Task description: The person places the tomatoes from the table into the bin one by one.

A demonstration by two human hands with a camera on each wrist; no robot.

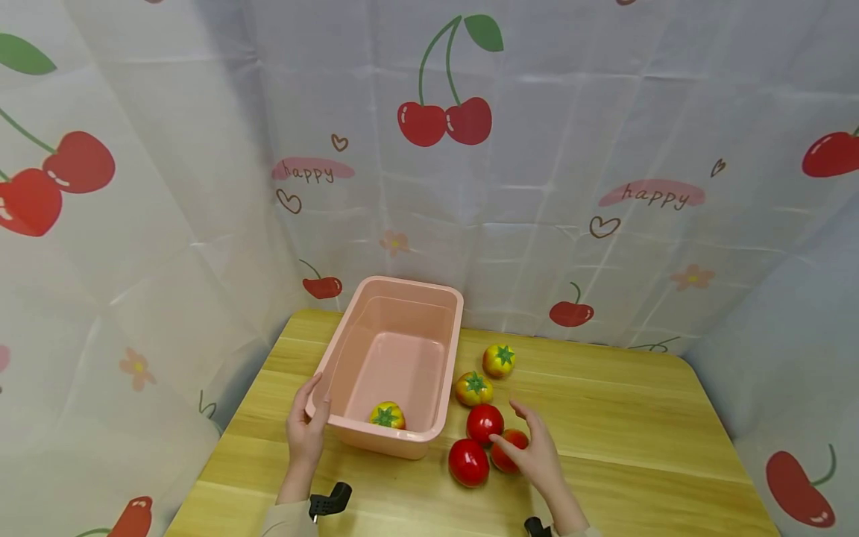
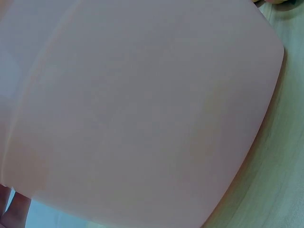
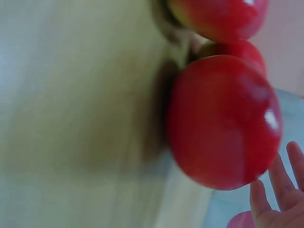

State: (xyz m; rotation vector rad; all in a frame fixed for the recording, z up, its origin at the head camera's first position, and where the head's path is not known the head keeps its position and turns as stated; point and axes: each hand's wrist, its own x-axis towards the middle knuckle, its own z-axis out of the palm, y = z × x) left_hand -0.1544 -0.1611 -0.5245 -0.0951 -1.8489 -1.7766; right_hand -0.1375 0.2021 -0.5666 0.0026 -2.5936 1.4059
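1. Steadying the pink plastic bin (image 1: 396, 365), apparently, the left grip (image 1: 307, 429) clasps its near-left corner.
2. Right of that grip, inside the bin, one green-capped yellow fruit (image 1: 387, 415) lies by the near wall.
3. Fingers apart, seemingly to suit round shapes, the right grip (image 1: 539, 455) hovers at the orange-red fruit (image 1: 508, 453); contact is unclear. Left of it sit two red fruits (image 1: 468, 462).

To the right of your right hand (image 1: 539, 455), a wide stretch of bench (image 1: 644, 440) gives you room. On that hand's left, red fruits (image 1: 469, 462) block the low way toward the pink bin (image 1: 452, 365), whose wall stands beyond them; from above, its open top lets you in.
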